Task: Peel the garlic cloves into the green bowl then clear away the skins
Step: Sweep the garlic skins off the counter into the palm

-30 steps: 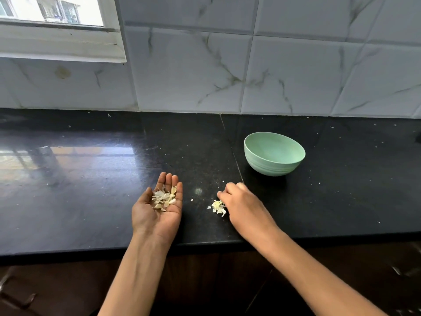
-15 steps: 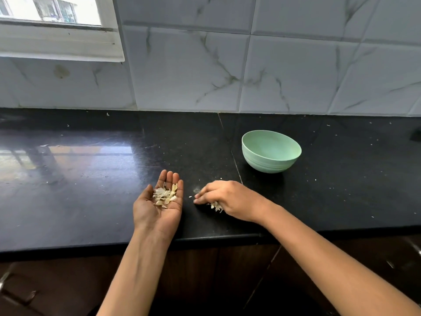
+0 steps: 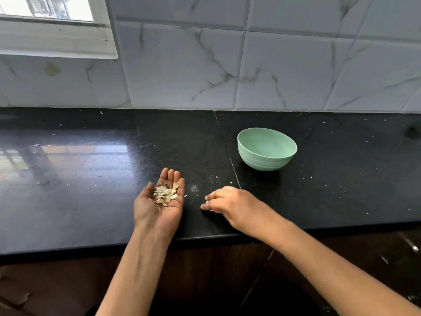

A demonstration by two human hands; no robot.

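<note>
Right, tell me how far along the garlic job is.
Peeling looks done: no unpeeled garlic shows, though the green bowl hides its contents. In hand: the left hand cups a skin pile, the right hand pinches loose skins off the countertop. Left: stray flecks on it, then discarding everything.

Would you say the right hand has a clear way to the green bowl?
Probably yes: only counter lies between the right hand and the bowl, though its fingers seem to pinch skins.

Skins [image 3: 165,193] sit piled in the left hand [image 3: 159,213] near the front of the counter [image 3: 91,201], right hand [image 3: 230,205] just to its right, bowl [image 3: 266,149] behind, further right.
</note>
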